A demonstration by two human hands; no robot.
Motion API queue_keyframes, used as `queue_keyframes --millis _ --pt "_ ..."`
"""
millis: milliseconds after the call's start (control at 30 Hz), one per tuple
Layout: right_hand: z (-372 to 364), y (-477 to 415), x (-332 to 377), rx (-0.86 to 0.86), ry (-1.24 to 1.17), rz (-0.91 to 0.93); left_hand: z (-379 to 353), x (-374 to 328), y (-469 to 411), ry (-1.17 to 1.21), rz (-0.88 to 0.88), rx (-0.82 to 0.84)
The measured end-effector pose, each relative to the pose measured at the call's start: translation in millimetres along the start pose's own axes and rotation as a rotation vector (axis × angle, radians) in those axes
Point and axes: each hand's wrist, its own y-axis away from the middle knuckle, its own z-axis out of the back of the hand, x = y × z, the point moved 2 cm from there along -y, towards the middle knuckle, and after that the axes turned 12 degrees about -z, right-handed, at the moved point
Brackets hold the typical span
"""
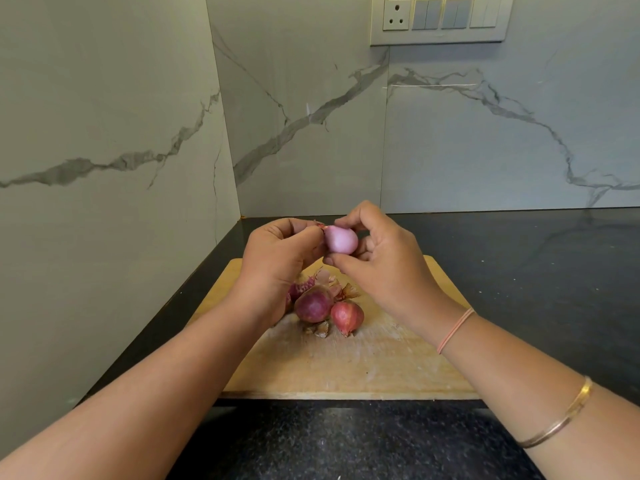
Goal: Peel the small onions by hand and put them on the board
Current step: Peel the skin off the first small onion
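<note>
A pale pink peeled onion [341, 240] is held in the air above the wooden board [363, 362]. My right hand [377, 261] grips it with thumb below and fingers over the top. My left hand [280, 258] pinches a scrap of reddish skin at the onion's left tip. On the board below lie two unpeeled red onions [314, 304] [347, 317], and a third one [300, 288] is partly hidden behind my left hand. Loose dry skins [327, 277] lie around them.
The board sits on a dark stone counter [536, 271] in a corner, with marble walls at the left and back. A switch panel [440, 19] is high on the back wall. The counter stretches to the right of the board.
</note>
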Motion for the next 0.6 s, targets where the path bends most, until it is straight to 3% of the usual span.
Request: queue_keyframes --millis 300,600 --pt "4 -1 2 0.096 -0.093 -0.101 5 -1 -3 -0.214 -0.086 0.031" --pt "12 -4 4 0.412 -0.57 -0.401 9 -4 -6 -0.361 -0.192 0.099"
